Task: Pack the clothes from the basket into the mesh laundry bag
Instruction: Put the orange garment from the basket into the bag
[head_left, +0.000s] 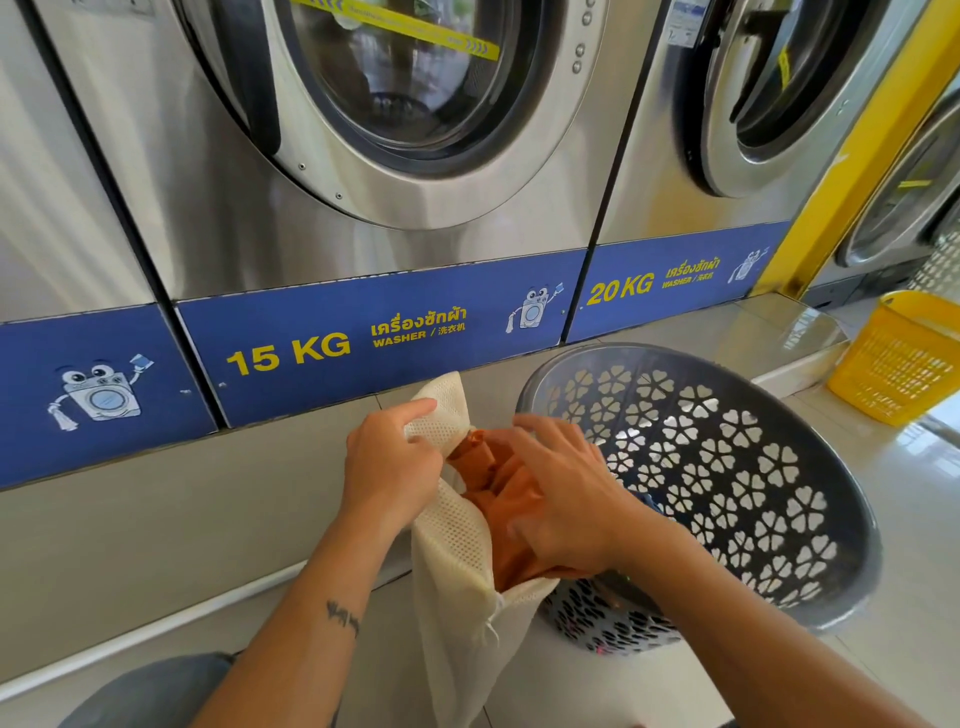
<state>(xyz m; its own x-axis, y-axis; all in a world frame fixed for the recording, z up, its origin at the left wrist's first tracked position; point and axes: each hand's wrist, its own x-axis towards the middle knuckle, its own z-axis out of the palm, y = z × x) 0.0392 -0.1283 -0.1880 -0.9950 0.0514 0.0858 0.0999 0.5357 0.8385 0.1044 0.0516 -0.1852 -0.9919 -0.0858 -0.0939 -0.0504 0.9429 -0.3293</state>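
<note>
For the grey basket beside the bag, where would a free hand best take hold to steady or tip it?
Grip the grey basket by its solid rim at the near right edge, reaching from the right. It is tilted with its mouth toward the person, and both the left hand and right hand with the mesh bag crowd its left side.

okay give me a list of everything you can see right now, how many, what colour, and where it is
washers: at least three, silver steel with round glass doors, along the back; blue bands below read 15 KG and 20 KG
mesh bag: one, cream, centre, mouth held open
garment: one, orange, partly inside the mesh bag
grey basket: one, dark grey with heart cut-outs, tipped, right of the mesh bag
yellow basket: one, far right on the floor
floor: pale glossy tiles
left hand: grips the bag's top edge
right hand: on the garment, pushing it in
</note>
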